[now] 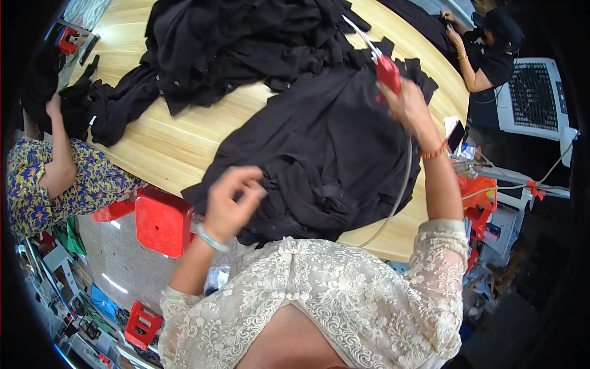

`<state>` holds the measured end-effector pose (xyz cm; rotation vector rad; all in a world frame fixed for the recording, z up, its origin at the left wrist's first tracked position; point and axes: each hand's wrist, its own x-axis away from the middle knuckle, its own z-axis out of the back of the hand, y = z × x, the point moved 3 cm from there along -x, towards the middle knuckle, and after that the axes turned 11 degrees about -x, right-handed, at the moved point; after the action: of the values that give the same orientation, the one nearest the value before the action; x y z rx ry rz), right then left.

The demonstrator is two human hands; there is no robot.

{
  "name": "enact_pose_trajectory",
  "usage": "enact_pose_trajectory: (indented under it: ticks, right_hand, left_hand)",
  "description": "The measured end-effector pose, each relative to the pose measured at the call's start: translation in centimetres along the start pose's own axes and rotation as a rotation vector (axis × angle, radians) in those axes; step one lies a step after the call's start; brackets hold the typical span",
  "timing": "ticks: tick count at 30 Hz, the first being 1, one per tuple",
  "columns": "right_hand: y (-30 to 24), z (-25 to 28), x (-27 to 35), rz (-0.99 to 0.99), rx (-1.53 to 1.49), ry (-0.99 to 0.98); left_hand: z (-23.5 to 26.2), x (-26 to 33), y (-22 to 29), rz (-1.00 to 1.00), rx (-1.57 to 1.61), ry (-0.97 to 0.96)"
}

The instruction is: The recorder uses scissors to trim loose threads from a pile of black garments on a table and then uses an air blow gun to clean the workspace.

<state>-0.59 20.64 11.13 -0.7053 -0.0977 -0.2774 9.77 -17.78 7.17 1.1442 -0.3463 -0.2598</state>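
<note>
red tool half hidden in right hand

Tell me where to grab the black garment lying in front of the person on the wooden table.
Judging by its pose, take the black garment at its bunched near edge beside the left hand, coming from the person's side: the folds there stand up, while the middle lies flat.

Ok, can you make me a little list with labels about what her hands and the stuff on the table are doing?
left hand: left hand pinches the near edge of the black garment
right hand: right hand grips a red-handled tool with a thin metal tip and a hose trailing off it
table: round wooden table
further back: pile of black clothes
beside the table: red plastic stool
others: two more people sit at the table
</note>
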Motion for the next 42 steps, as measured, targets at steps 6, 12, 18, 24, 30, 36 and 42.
enact_pose_trajectory:
  ticks: [6,12,18,24,30,36,42]
  right_hand:
    - [7.1,1.3,12.6,-0.176,-0.133,0.174]
    - [10.6,1.9,19.7,-0.052,-0.051,0.185]
    - [13.9,2.1,25.6,-0.056,-0.048,0.098]
    - [12.4,0.1,27.1,0.070,-0.005,-0.002]
    - [10.3,-1.0,27.8,0.224,0.097,-0.001]
    - [8.5,-1.0,29.9,0.296,-0.057,-0.179]
    - [7.7,-1.9,32.1,0.413,-0.013,-0.398]
  left_hand:
    - [-9.8,3.2,5.1,-0.487,-0.443,0.010]
    - [-15.6,1.0,3.3,-0.537,-0.782,-0.020]
    - [-8.6,6.5,6.6,-0.596,-0.754,-0.113]
    - [-9.2,13.0,2.4,-0.132,-0.688,-0.094]
    - [-16.1,12.2,-1.2,0.302,0.070,0.348]
    - [-16.6,10.7,-3.6,0.307,0.148,0.294]
    - [-16.7,12.5,-1.7,0.323,0.158,0.327]
